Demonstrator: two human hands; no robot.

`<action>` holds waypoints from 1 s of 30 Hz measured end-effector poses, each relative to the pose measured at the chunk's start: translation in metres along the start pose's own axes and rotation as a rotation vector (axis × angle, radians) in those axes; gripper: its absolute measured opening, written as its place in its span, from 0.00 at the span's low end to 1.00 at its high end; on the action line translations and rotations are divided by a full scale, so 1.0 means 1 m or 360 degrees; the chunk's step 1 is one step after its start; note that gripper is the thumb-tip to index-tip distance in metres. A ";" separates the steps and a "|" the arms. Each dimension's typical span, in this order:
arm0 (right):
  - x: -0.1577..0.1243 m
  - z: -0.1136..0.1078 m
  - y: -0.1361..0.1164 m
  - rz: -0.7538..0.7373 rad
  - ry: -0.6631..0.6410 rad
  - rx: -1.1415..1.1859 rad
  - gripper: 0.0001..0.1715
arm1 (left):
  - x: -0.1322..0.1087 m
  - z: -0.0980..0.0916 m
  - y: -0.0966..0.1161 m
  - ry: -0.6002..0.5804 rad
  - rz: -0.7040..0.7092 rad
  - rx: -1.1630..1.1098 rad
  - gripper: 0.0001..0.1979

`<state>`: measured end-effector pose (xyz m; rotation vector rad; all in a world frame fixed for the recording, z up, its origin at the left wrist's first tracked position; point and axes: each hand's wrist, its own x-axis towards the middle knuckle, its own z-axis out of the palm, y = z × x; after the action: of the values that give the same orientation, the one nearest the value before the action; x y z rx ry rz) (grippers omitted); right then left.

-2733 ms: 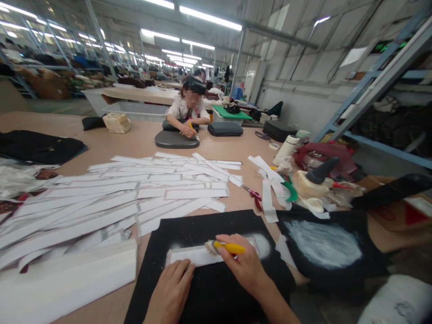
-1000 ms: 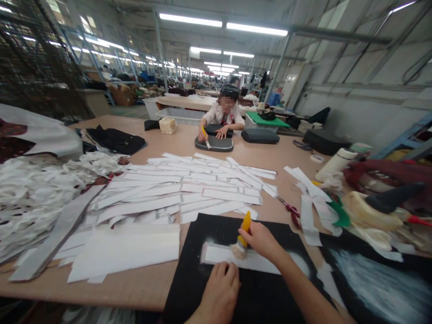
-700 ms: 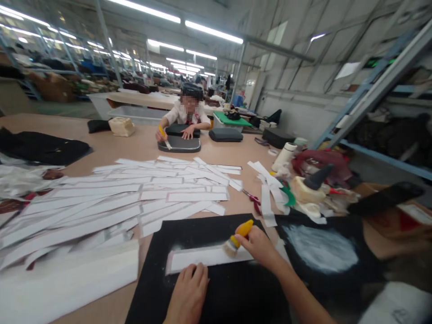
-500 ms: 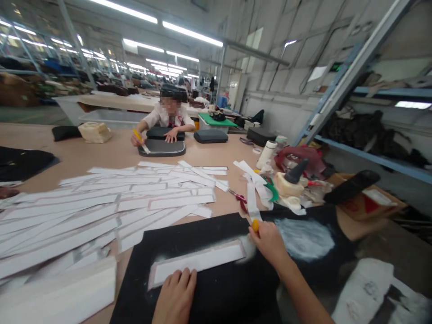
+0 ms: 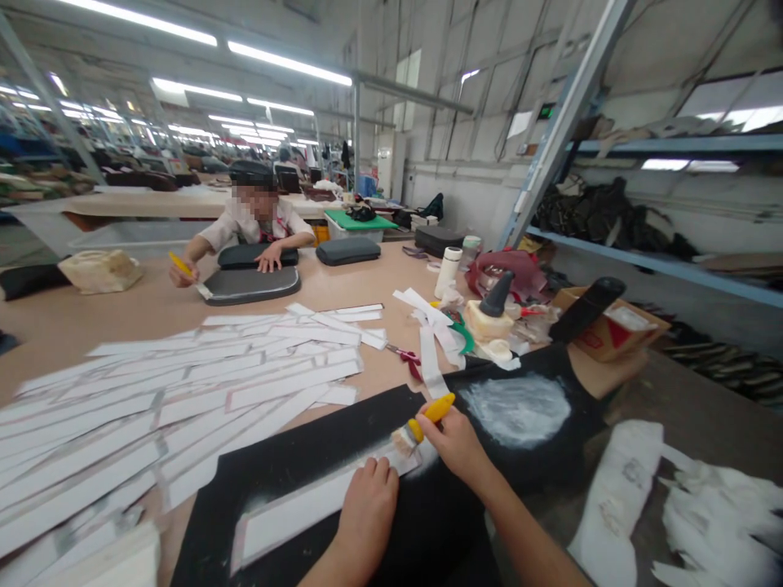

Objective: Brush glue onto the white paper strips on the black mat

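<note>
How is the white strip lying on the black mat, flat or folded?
Flat: the white strip lies spread along the black mat, with the left hand resting on it and no fold showing.

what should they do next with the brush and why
Probably draw the brush along the white strip toward the left hand. Its bristles sit at the strip's right end, the right hand grips its handle, and the left hand pins the strip to the black mat.

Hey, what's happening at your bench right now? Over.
Right hand: yellow-handled brush, bristles at white strip's end. Left hand: flat on strip, on black mat. Loose white strips alongside.
</note>
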<state>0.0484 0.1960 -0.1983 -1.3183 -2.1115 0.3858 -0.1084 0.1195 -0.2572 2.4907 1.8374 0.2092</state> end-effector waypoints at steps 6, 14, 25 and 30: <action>0.021 0.012 0.002 -0.0042 -0.0009 -0.0259 0.07 | -0.002 0.003 0.001 -0.0040 -0.0035 0.0066 0.09; -0.008 -0.006 0.018 -0.0048 0.0486 0.0148 0.11 | 0.012 -0.019 -0.006 -0.0174 -0.0489 -0.0438 0.11; -0.046 0.041 0.008 -0.0270 0.0371 0.0205 0.18 | 0.023 -0.031 -0.027 -0.0380 -0.0606 -0.0765 0.11; -0.045 0.044 0.009 -0.0217 0.0423 0.0208 0.17 | 0.023 -0.031 -0.026 -0.0372 -0.0612 -0.0773 0.11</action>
<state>0.0416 0.1638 -0.2523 -1.0797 -1.9069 0.2698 -0.1304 0.1482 -0.2276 1.7344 1.8488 0.2914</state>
